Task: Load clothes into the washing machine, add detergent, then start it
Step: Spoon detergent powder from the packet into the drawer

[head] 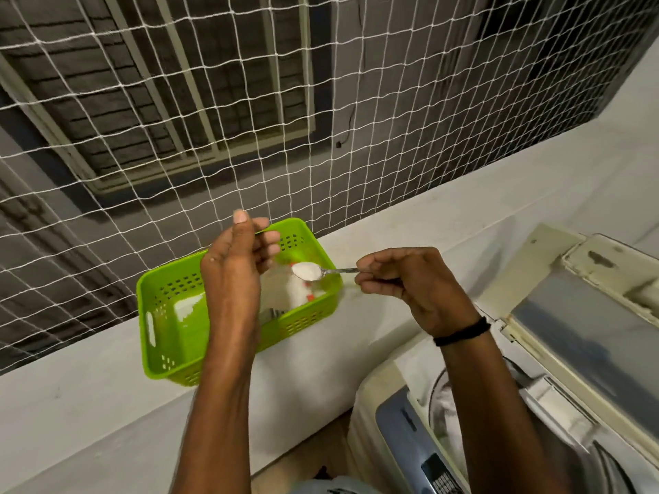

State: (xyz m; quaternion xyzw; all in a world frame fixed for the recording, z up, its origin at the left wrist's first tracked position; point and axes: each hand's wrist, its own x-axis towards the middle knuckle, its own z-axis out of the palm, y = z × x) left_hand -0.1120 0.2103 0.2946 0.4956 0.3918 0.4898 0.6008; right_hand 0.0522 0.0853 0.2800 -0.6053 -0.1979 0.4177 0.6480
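– Background and support surface?
– White netting spans the background, with a window frame behind it. One white tabletop runs below and carries one green basket.
– Basket contents?
– Partly hidden by the left forearm. One clear detergent bag with white powder stands at the right end. The red marks on it cannot be read. A metallic item near the front wall is too obscured to identify.
– State of each grip?
– Right hand: the grip pinches the handle of one spoon, with the fingers curled round it. The spoon bowl carries a heap of white powder and sits level above the detergent bag, over the basket. Left hand: it is above the basket, thumb up, fingers loosely curled just beside the bag top. Blur prevents telling whether this grip holds the bag film or nothing.
– Washing machine?
– One washing machine is at lower right, cut off by the frame edge. Its lid stands open. The tub opening is mostly hidden behind the right forearm, and its contents cannot be made out. Part of one control panel shows near the bottom edge. One black band sits on the right wrist.
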